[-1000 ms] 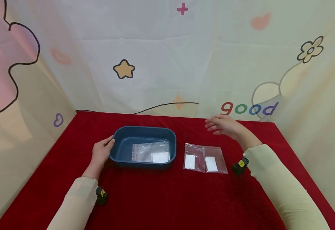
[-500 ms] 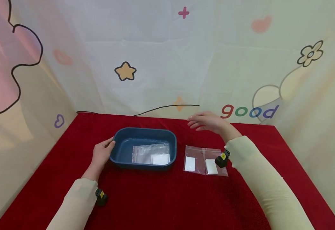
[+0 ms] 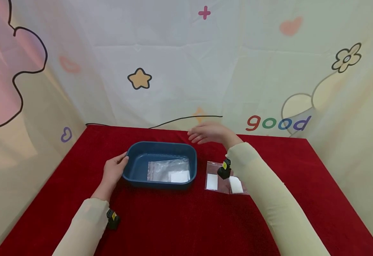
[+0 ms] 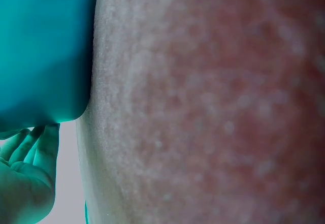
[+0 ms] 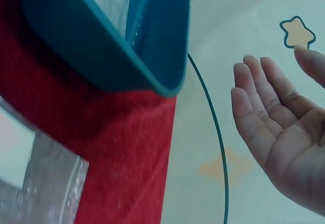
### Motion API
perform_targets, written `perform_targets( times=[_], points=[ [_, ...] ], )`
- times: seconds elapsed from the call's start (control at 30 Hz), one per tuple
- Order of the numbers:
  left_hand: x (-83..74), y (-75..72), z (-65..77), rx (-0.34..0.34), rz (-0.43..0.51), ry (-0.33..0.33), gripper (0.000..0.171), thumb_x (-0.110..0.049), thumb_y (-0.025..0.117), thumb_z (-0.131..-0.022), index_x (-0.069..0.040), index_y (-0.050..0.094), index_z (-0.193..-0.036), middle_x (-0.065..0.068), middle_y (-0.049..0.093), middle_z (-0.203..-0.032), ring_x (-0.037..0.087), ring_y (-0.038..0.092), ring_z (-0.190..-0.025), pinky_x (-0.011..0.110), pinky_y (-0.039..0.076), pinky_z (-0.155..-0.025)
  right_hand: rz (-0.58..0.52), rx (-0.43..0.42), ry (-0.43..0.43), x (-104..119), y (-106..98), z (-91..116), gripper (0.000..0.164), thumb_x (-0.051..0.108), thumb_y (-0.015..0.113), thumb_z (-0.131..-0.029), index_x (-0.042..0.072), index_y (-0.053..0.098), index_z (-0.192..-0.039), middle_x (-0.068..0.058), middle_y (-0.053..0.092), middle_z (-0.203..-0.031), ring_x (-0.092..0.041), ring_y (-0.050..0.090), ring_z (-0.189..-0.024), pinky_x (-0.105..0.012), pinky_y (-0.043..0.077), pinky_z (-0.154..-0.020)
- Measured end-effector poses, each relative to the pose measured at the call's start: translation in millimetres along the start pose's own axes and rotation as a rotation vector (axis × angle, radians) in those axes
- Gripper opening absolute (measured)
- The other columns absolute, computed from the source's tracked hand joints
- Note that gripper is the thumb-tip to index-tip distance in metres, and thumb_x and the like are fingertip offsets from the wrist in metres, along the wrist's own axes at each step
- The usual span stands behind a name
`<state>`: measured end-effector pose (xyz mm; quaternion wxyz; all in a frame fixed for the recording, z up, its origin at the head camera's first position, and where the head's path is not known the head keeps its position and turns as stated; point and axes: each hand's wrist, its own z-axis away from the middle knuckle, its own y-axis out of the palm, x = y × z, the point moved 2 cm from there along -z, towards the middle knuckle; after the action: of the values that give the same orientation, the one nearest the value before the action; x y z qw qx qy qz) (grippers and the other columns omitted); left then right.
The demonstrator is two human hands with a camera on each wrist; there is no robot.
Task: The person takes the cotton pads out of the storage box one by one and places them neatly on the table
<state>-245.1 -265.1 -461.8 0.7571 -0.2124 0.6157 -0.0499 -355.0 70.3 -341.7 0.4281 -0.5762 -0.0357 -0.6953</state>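
Your left hand [image 3: 113, 170] is gripping the bin [image 3: 160, 148] at its left end; blue and round-cornered, it is sitting upright on cloth [image 3: 170, 220], holding clear plastic [image 3: 160, 171]; your right hand [image 3: 208, 132] is hovering by its far right corner, fingers loosely extended.

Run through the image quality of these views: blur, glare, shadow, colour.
Head: fairly sharp, even light, slight sheen on the clear plastic in the blue tray; left wrist: teal cast, a close reddish surface out of focus across most of the frame; right wrist: cool tint, white insert washed out, shadow on the red cloth beside the tray.
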Motion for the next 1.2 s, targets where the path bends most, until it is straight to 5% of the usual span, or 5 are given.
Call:
perform_targets(
  times=[0.6, 0.87, 1.2],
  points=[
    [-2.8, -3.0, 4.1, 0.002, 0.016, -0.007, 0.048, -0.021, 0.047, -0.109, -0.004, 0.043, -0.154, 0.019, 0.041, -0.161, 0.034, 0.039, -0.151, 0.049, 0.040, -0.120, -0.005, 0.193, 0.185, 15, 50, -55, 0.050, 0.028, 0.059, -0.104, -0.002, 0.056, -0.144, -0.021, 0.060, -0.146, -0.037, 0.057, -0.137, -0.045, 0.045, -0.118],
    [-2.8, -2.0, 2.9, 0.003, 0.018, -0.006, 0.048, -0.021, 0.048, -0.109, -0.004, 0.044, -0.154, 0.019, 0.041, -0.161, 0.034, 0.037, -0.152, 0.049, 0.039, -0.121, -0.070, 0.188, 0.246, 14, 66, -62, 0.047, 0.025, 0.055, -0.106, -0.002, 0.055, -0.144, -0.022, 0.058, -0.147, -0.036, 0.056, -0.138, -0.044, 0.043, -0.121],
    [-3.2, 0.4, 1.1, 0.003, 0.012, -0.009, 0.049, -0.023, 0.049, -0.109, -0.003, 0.044, -0.153, 0.020, 0.040, -0.161, 0.035, 0.037, -0.152, 0.051, 0.039, -0.121, -0.026, 0.175, 0.330, 10, 77, -61, 0.045, 0.020, 0.062, -0.102, -0.002, 0.058, -0.142, -0.021, 0.060, -0.145, -0.036, 0.056, -0.138, -0.046, 0.041, -0.122]
  ],
)
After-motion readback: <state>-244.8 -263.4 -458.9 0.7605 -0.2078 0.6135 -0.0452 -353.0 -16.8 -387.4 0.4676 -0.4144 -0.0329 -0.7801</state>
